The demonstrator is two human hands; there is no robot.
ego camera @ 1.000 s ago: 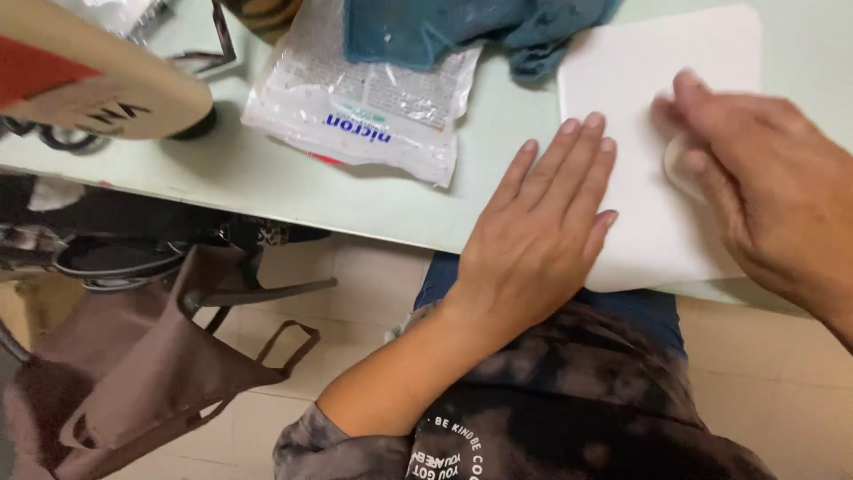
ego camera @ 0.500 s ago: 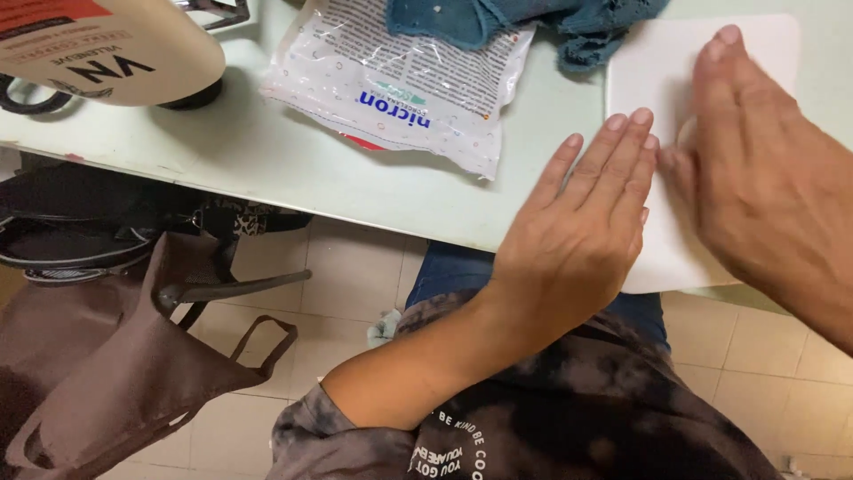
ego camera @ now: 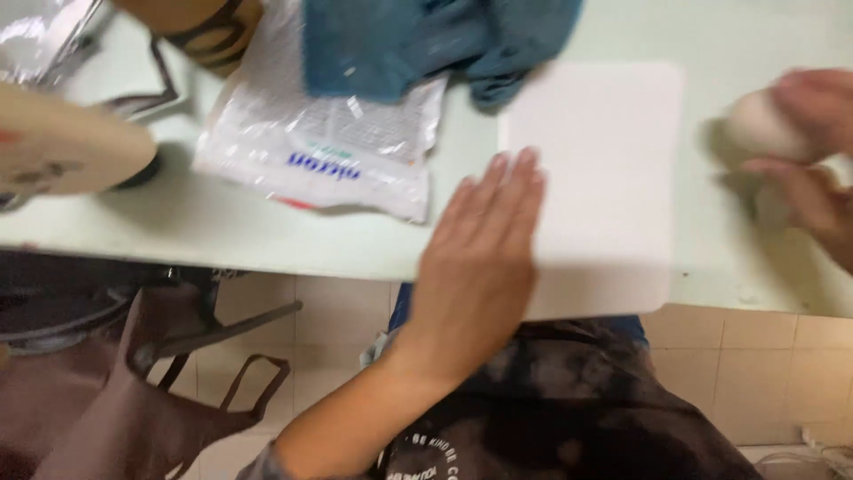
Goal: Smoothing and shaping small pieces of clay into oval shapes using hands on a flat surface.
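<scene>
- The left hand lies flat, palm down, fingers extended and together, on the left edge of the white rectangular sheet with rounded corners; the flat pressure appears to hold the sheet steady on the pale green table top
- The white sheet lies at the near edge of the table, its near margin overhanging the edge slightly; nothing rests on it but the left hand
- The right hand is at the far right, well apart from the left hand and clear of the sheet; its fingers curl around a pale, rounded lump, apparently soft material, held just above or on the table; motion blur prevents a finer reading of the grip
- A clear plastic packet with printing lies left of the sheet, partly covered by a crumpled teal cloth at the far side
- A pale, rounded object stands at the far left, blurred
- Below the table edge, a brown bag with strap handles rests on the tiled floor
</scene>
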